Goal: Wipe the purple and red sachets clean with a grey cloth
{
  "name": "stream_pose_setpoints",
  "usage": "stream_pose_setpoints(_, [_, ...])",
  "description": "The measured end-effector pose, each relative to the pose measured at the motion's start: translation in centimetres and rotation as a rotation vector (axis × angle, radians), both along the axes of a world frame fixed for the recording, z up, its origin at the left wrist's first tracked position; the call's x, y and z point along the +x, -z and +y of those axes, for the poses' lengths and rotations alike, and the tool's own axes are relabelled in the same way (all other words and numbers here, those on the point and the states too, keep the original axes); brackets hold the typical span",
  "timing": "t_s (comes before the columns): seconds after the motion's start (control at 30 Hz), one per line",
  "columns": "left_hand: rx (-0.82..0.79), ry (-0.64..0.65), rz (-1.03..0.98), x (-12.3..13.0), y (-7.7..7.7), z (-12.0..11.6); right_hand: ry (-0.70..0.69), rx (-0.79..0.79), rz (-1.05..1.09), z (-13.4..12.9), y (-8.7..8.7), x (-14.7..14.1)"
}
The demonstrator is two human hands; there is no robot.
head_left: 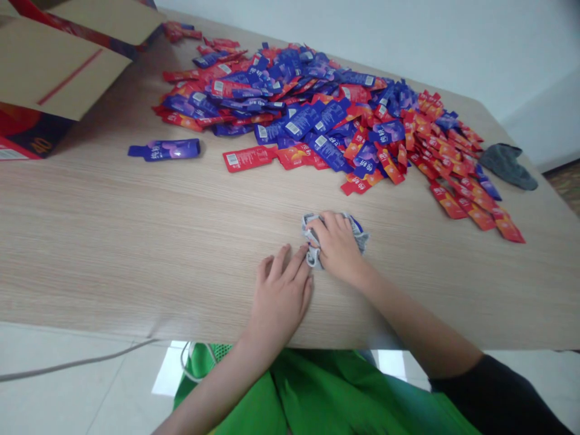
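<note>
Your right hand [338,246] is closed over a crumpled grey cloth [363,241], thumb and fingers bunching it against the worktop [127,248]. Your left hand [281,293] lies palm down just beside it, fingers loosely spread, the fingertips reaching the cloth's near left edge; you cannot tell whether they pinch any of it. The cloth sits in front of you, near side of the pile of packets [294,121] and apart from it. A blue strip shows along its far right side, and whether that belongs to the cloth or lies under it is unclear.

Expect the cloth to be light, limp and hard to damage; it should fold and bunch rather than keep a shape. Your best hold is likely a broad one, over the gathered middle, since a loose edge would trail. The packets look light and smooth, perhaps slippery, with flexible walls; take the single blue packet [174,150], lying apart at left, across its body rather than by its narrow neck.
</note>
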State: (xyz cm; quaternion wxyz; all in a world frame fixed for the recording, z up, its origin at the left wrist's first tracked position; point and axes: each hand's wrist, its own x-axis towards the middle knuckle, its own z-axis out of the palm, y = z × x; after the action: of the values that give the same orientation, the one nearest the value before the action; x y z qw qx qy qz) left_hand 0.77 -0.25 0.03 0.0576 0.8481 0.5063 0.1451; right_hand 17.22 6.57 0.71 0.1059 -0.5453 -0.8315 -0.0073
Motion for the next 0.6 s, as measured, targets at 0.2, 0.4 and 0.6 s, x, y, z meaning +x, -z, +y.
stream_pose_setpoints(0.2, [-0.01, -0.013, -0.016, 0.1, 0.0, 0.0, 0.189, 0.066, -0.003, 1.3, 1.2, 4.6])
stream_pose_setpoints(0.4, [0.012, -0.006, -0.005, 0.0, 0.1, -0.1, 0.3, 0.102, -0.007, 2.8, 0.0, 6.4])
stream_pose_setpoints(0.6, [0.003, 0.004, 0.017, -0.1, 0.1, -0.1, 0.061, 0.098, 0.078, 0.1, -1.1, 2.0])
